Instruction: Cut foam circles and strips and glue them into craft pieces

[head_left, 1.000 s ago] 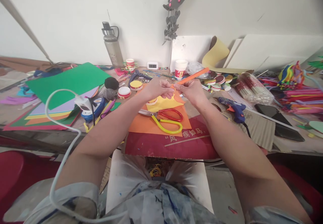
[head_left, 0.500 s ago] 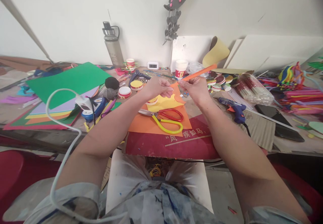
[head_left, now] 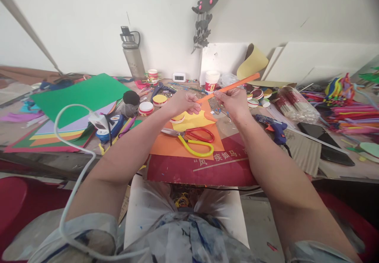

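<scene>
An orange paper strip [head_left: 241,82] slants up to the right between my two hands, above the work surface. My left hand [head_left: 186,104] pinches its lower left end. Farther along, my right hand [head_left: 232,102] grips the strip between thumb and fingers, and the far end sticks out past it. Below the hands lie scissors with one red and one yellow handle [head_left: 199,150], resting on an orange sheet [head_left: 164,146] and a yellow piece of paper [head_left: 189,121]. Under these is a dark red board [head_left: 177,172] with printed characters.
A blue glue gun [head_left: 278,130] and a black phone [head_left: 325,146] lie at right. Coloured sheets [head_left: 79,97] and a white cable [head_left: 71,192] are at left. A bottle [head_left: 132,55], a small clock [head_left: 179,77] and paper cups [head_left: 211,81] stand along the wall.
My right hand has slid a little to the right along the strip, and more of the strip now shows between the hands. The scissors and sheets have not moved.
</scene>
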